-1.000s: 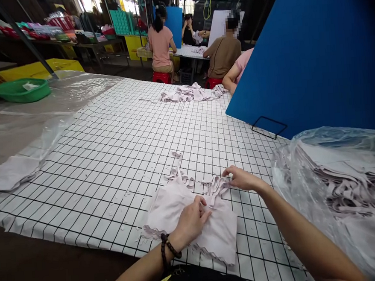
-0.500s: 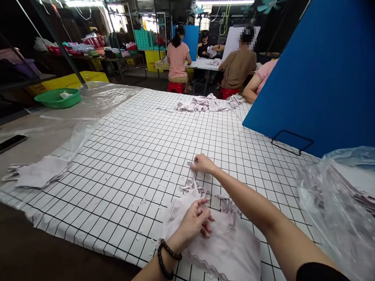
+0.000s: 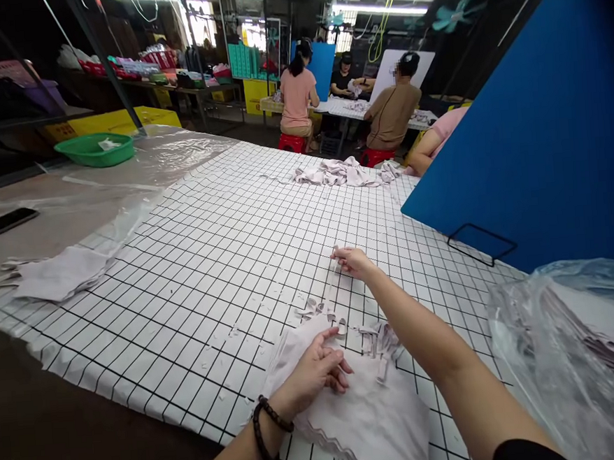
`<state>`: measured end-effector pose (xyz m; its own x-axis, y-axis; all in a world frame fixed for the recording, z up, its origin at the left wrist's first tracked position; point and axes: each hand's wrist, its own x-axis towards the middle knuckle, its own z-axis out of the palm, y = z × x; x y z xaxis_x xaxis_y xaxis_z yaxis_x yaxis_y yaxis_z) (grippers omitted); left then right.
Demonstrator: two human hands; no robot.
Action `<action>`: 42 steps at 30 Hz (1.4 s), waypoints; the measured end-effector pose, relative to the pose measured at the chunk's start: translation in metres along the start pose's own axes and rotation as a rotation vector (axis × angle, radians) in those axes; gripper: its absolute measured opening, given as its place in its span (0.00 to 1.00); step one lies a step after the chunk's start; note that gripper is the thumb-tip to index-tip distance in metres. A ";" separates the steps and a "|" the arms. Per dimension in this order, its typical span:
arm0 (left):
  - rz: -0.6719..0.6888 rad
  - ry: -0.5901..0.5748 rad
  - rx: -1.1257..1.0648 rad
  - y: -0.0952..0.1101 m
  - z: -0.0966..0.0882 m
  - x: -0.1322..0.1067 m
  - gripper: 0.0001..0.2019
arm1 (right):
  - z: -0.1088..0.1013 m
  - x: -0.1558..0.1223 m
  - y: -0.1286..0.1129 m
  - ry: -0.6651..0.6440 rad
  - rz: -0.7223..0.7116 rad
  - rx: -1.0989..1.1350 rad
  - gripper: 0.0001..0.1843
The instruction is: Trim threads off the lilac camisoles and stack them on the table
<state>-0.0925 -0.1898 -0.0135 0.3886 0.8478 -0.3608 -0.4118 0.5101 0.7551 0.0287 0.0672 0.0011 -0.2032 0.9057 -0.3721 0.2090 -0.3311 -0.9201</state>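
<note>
A pale pinkish-white garment with thin straps [image 3: 385, 403], a camisole by its look, lies before me with a wavy trim along its near edge. My left hand [image 3: 317, 371], a dark bead bracelet at its wrist, rests over its upper part with the fingers apart and loosely bent. Beyond it, my right hand [image 3: 352, 262] pinches the end of a thin strap [image 3: 333, 283], drawn out away from the garment. Bunched straps [image 3: 382, 340] lie on the garment's right side, and more loop near my left fingertips. Layers of similar fabric seem to lie underneath.
Small white scraps [image 3: 233, 331] dot the grid-patterned cloth [image 3: 223, 229]. At left lie a folded garment stack [image 3: 60, 272], a phone [image 3: 2, 224] and a green basket [image 3: 94, 150]. A blue board [image 3: 521, 138] and bagged garments [image 3: 572, 337] stand right. Several people sit beyond.
My right hand has moved a little right and away, pulling the strap straighter. My left hand stays at nearly the same place on the garment. The view has shifted slightly.
</note>
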 end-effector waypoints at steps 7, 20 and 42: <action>0.016 -0.009 -0.068 -0.006 -0.004 0.002 0.32 | -0.004 0.000 0.003 -0.080 0.037 0.231 0.03; -0.010 0.000 -0.095 -0.001 -0.002 -0.002 0.32 | -0.009 -0.022 -0.005 0.077 -0.114 0.149 0.23; 0.079 0.216 0.002 0.010 0.007 -0.004 0.19 | -0.003 -0.167 0.043 -0.378 -1.044 -1.042 0.24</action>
<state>-0.0927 -0.1892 -0.0003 0.1692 0.8965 -0.4094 -0.4325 0.4408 0.7865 0.0750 -0.0974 0.0236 -0.8740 0.4368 0.2130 0.3493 0.8693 -0.3498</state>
